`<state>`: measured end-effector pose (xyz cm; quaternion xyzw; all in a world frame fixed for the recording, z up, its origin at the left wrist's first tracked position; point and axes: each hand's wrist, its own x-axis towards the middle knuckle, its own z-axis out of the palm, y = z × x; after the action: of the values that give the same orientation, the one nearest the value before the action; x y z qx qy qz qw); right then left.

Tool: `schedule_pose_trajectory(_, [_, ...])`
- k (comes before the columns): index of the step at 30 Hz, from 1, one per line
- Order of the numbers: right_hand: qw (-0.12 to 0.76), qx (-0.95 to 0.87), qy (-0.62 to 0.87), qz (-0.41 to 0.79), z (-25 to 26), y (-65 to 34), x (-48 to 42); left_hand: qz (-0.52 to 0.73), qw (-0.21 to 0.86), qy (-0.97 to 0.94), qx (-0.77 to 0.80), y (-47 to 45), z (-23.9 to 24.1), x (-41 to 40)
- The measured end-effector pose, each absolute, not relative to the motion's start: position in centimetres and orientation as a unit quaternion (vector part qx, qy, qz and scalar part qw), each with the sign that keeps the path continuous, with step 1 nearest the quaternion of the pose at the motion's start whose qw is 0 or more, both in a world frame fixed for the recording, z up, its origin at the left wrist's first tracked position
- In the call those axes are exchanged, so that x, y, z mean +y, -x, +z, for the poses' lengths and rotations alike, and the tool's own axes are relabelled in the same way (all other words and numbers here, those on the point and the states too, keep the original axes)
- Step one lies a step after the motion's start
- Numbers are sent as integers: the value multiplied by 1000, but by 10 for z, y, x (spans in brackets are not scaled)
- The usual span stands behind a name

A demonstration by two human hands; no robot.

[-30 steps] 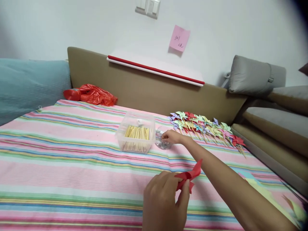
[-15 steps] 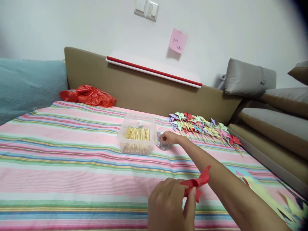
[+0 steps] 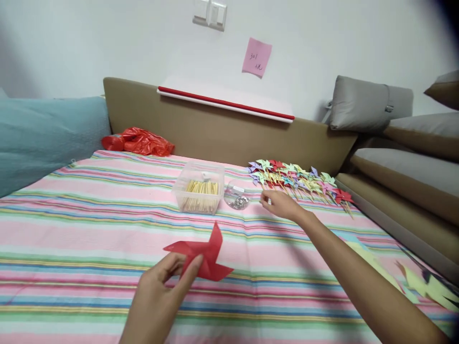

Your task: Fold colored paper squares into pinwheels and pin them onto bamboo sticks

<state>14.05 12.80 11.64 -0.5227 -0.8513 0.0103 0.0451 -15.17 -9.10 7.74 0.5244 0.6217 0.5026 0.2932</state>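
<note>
My left hand [image 3: 161, 291] pinches a red paper pinwheel [image 3: 202, 253] by its centre, low over the striped bedsheet [image 3: 89, 229]. My right hand [image 3: 281, 204] is stretched out to the right of a small clear bag of metal pins [image 3: 236, 197], its fingertips pinched together on something too small to name. A clear plastic box of wooden sticks [image 3: 200, 193] stands just left of the bag. Behind my right hand lies a row of several finished pinwheels on sticks [image 3: 297, 182].
A red plastic bag [image 3: 138, 142] lies at the back left by the tan headboard [image 3: 215, 131]. Teal blanket [image 3: 43, 134] at left. Cut yellow and green paper shapes [image 3: 426, 286] lie at the right edge. Grey cushions [image 3: 366, 105] sit at the right.
My right hand has drawn back from the pin bag, moving right and towards me. My left hand has shifted left and turned the red pinwheel so its face shows.
</note>
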Motion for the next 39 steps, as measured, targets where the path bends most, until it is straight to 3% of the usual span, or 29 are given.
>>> schedule_pose_trajectory(7, [8,-807,590,19,76,-224,31,484,297,-505,650,158,73,-115])
schedule_pose_trajectory(18, [129,-790,599,22,26,-231,-25,481,383,-558,557,101,78,-83])
schedule_pose_trajectory(25, [172,-775,607,44,5,-228,-28,476,369,-544,583,110,59,-81])
schedule_pose_trajectory(32, [300,-714,624,101,23,-234,-28,486,361,-530,595,93,69,-87])
schedule_pose_trajectory(39, [506,-629,551,211,79,-208,2,560,405,-501,521,30,111,-54])
